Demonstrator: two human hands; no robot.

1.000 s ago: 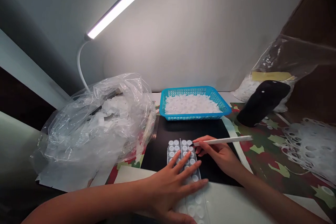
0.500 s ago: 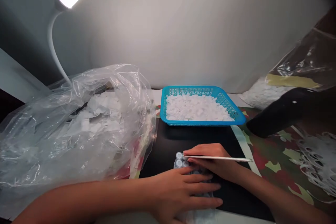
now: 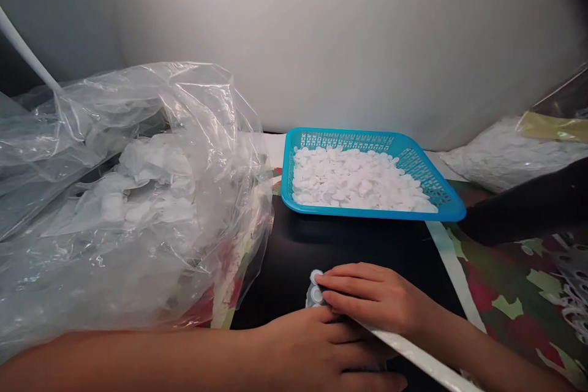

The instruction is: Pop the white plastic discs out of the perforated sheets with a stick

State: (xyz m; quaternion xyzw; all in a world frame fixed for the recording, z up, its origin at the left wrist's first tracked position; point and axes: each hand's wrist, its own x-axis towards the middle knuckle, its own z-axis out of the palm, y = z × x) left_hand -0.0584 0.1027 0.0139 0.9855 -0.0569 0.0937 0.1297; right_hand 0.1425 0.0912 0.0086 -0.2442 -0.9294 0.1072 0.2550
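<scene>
On the black mat point(image 3: 275, 269) lies a pale strip of round pieces point(image 3: 316, 295), mostly covered by my hands. My left hand point(image 3: 312, 352) rests flat across it with the fingers spread. My right hand point(image 3: 381, 295) grips a thin white stick point(image 3: 418, 355), which slants from under the palm toward the lower right. The right fingertips touch the round pieces at the strip's far end; the tip of the stick is hidden. Beyond the hands stands a blue plastic basket point(image 3: 367, 214) holding many small white discs point(image 3: 356, 180).
A big clear plastic bag point(image 3: 220, 110) with white pieces inside fills the left side. At the right are a dark cylindrical object point(image 3: 528, 205), a bag of white material point(image 3: 496, 156) and white ring-shaped scraps point(image 3: 576, 288) on a patterned cloth point(image 3: 505, 294). A lamp stem point(image 3: 27, 52) rises at far left.
The view has shifted closer and lower. My right hand has turned palm down, its fingertips now on the round pieces, and the stick has swung from level to slanting toward the lower right.
</scene>
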